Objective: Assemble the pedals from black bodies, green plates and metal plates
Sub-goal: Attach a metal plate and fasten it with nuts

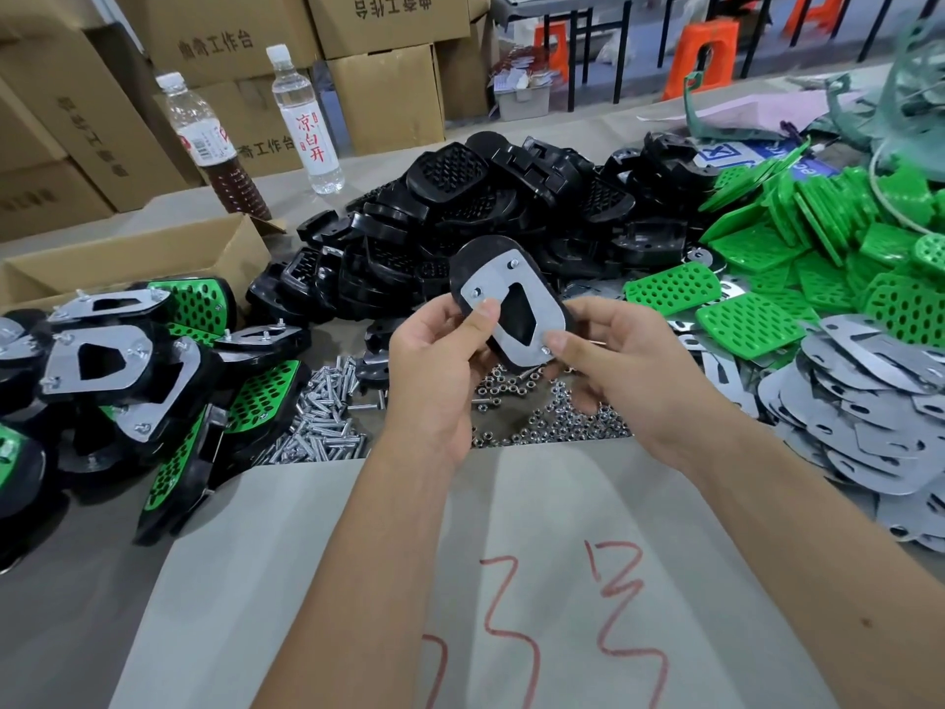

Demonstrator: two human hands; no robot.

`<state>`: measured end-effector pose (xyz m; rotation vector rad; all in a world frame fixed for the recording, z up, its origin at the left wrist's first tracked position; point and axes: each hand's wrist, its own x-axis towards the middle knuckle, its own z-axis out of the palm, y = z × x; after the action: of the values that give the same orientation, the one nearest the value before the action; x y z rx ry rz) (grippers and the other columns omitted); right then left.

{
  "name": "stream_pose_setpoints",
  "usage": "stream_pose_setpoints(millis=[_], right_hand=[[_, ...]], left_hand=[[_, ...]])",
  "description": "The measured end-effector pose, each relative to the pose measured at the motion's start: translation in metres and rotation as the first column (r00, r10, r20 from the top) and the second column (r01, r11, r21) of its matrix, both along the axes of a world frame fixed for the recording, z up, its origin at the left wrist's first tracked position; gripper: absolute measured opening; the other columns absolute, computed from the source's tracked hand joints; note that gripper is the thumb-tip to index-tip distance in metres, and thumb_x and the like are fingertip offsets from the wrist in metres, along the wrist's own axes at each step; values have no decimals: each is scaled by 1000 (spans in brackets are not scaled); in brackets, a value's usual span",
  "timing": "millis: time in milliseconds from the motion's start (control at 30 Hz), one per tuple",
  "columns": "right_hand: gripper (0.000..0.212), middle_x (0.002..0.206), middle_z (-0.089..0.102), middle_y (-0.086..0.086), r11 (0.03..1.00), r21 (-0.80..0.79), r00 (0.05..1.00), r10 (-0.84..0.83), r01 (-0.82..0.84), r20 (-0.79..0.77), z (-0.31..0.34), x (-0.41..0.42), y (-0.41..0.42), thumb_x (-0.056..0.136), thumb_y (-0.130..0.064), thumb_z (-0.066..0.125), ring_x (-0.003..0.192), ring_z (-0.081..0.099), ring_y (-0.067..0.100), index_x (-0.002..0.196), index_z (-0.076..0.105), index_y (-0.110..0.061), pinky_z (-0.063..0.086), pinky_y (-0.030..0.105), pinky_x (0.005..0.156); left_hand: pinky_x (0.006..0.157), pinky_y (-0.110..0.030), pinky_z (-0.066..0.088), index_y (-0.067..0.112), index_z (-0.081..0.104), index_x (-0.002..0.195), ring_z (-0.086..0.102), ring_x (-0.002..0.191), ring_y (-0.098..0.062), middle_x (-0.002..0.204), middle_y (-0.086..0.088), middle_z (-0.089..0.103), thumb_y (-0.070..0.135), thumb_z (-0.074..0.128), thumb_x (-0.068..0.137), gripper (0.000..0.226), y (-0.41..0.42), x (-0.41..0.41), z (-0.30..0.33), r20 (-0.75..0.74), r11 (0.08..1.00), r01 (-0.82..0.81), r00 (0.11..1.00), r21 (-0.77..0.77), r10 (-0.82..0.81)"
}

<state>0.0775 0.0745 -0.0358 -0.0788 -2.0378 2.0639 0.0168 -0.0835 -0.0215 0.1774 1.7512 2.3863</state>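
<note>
Head view: behind the grip a big heap of black bodies (475, 207) fills the middle of the table (76, 606), and to its right lie the green plates (757, 278) in a loose pile, with the grey metal plates (869, 401) stacked nearer on the same side. Left of the grip sits a cluster of assembled pedals (128, 360), green faces and metal backs mixed. Under the hands are a pile of screws (322, 417) and a scatter of nuts (552, 417). The pedal (506, 304) being worked on is held up above the nuts, its metal plate facing the camera, tilted. The left hand (434, 360) grips its lower left edge, thumb pressed on the plate near a screw. The right hand (624, 365) pinches the lower right corner, thumb tip beside another screw
</note>
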Motion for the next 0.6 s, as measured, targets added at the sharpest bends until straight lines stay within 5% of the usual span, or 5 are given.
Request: stream_pose_setpoints(millis=[133,400,500,600], right_hand=[[12,62,61,-12,999,41,999,-1,2,-45,-3,-2,1,102,0,60,54,44,15,109,69,-4,39,24,47],[11,64,65,-15,991,136,997,2,8,-71,-2,-1,-6,103,-8,63,47,50,12,108,69,-15,46,29,45],[5,67,66,-13,948,314,998,-36,52,-57,-4,-1,-1,102,-21,66,49,53,13,103,68,-25,46,30,50],[13,79,66,-14,713,699,997,-20,64,-71,-4,-1,7,92,-17,78,65,54,5,88,74,-30,45,23,67]], left_hand=[[70,-29,60,5,76,91,74,78,-19,89,-11,79,7,71,96,6,2,0,-2,18,999,-39,999,-7,39],[69,-33,61,-1,71,105,71,80,-25,90,-15,75,5,74,92,14,-8,-8,2,98,999,-42,994,31,39],[67,-33,61,1,73,98,70,74,-23,87,-14,76,4,72,94,5,-10,-11,1,120,996,-88,989,15,86],[60,-28,57,4,71,90,68,62,-14,69,-2,73,2,70,95,5,-16,-17,1,121,984,-179,977,16,176]])
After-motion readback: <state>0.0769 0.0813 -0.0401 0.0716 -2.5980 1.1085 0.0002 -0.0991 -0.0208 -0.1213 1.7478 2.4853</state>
